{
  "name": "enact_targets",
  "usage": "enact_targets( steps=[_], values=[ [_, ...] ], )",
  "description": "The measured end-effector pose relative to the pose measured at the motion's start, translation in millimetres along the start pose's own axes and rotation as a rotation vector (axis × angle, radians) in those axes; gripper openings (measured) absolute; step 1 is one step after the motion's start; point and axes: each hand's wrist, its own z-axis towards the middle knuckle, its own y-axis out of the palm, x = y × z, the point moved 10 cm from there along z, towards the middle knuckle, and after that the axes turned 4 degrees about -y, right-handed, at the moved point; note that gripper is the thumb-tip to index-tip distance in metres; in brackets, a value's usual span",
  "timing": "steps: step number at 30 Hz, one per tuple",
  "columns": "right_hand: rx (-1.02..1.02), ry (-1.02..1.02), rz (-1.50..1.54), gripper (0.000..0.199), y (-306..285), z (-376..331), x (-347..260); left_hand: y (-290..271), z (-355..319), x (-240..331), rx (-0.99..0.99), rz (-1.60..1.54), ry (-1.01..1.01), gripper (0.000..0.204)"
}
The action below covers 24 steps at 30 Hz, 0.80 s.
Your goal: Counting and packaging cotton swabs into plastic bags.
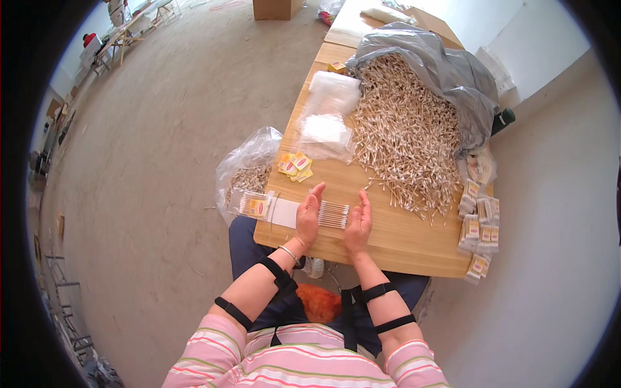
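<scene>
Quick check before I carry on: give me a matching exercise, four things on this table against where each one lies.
1 grey plastic bag
2 yellow labels
3 filled packets
4 row of swabs

a between both hands
b along the table's right edge
c far end, spilling swabs
d left part of the table, beside the clear bags

Pairs: 1-c, 2-d, 3-b, 4-a

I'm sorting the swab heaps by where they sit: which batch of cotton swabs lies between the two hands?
The small flat row of swabs, lined up side by side between the left hand and right hand; the big pile spills loose from the grey bag.
</scene>
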Motion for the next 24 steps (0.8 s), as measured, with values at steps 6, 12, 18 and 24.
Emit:
enact_targets(
  steps=[6, 12, 18, 24],
  values=[
    [-0.354, -0.333, -0.599, 0.074, 35.3, -18.0, -43.9, -3.2, 1.8, 1.2, -0.025, -0.073, -0.046, 0.056],
    [-0.443, -0.269, -0.679, 0.083, 40.9, -17.8, -24.5, -1.6, 2.7, 2.5, -0.031, 0.007, -0.034, 0.058],
    [-0.103, -0.098, -0.381, 0.055, 6.6, -4.7, -12.4, -3.4, 0.9, 5.7, -0.001, 0.074, 0.015, 0.058],
    [-0.070, -0.051, -0.179, 0.050, 20.9, -1.7, -0.5, 0.5, 1.8, 0.2, -0.014, 0.092, 0.012, 0.058]
  ],
)
